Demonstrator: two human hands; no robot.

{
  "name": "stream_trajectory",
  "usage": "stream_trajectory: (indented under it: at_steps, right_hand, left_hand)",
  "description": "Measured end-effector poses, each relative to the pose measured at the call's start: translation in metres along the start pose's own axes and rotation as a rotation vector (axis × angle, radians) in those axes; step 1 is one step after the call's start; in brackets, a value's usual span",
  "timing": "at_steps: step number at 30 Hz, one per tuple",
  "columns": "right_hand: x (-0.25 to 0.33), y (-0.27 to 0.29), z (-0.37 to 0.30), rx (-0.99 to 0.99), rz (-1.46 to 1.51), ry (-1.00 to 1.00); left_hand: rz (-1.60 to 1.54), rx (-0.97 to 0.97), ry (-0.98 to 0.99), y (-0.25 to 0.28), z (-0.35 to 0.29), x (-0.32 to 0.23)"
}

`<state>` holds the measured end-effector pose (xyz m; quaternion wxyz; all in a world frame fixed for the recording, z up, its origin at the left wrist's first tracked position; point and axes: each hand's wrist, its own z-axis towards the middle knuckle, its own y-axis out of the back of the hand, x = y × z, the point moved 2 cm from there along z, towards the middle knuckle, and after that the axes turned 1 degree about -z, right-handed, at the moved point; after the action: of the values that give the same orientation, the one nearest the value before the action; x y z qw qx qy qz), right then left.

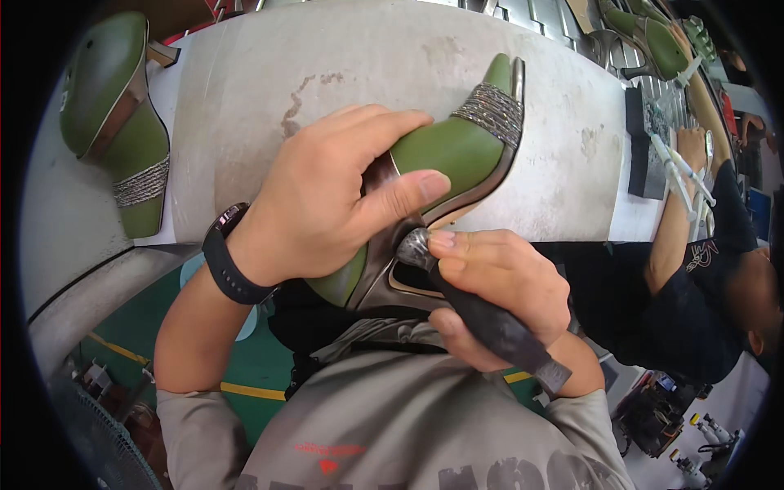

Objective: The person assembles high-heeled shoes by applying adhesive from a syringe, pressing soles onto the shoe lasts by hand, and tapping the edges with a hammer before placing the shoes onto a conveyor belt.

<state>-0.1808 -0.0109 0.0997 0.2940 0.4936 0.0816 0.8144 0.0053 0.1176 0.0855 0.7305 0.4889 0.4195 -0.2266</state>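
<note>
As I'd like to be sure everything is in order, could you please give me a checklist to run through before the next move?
1. Left hand on the green high-heeled shoe: ok.
2. Right hand gripping the dark-handled tool: ok.
3. Rounded tool head pressing on the shoe: cannot tell from this view.
4. Shoe surface beneath the left hand: cannot tell, covered.
5. Second green shoe apart from both hands: ok.
6. Co-worker's hand away from the tool: ok.

My bench (563, 98) is pale, with brown stains toward eleven o'clock. A second green shoe (122, 135) lies on it at ten, a dark block (645, 147) at two; the green shoe I hold (453, 151) reaches over it toward one.
</note>
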Motion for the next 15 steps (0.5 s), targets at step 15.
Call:
stream_trajectory:
  at_steps: [15]
  right_hand:
    - [-0.004, 0.005, 0.012, 0.253, -0.345, 0.421]
  left_hand:
    - [0.013, -0.107, -0.109, -0.008, 0.003, 0.007]
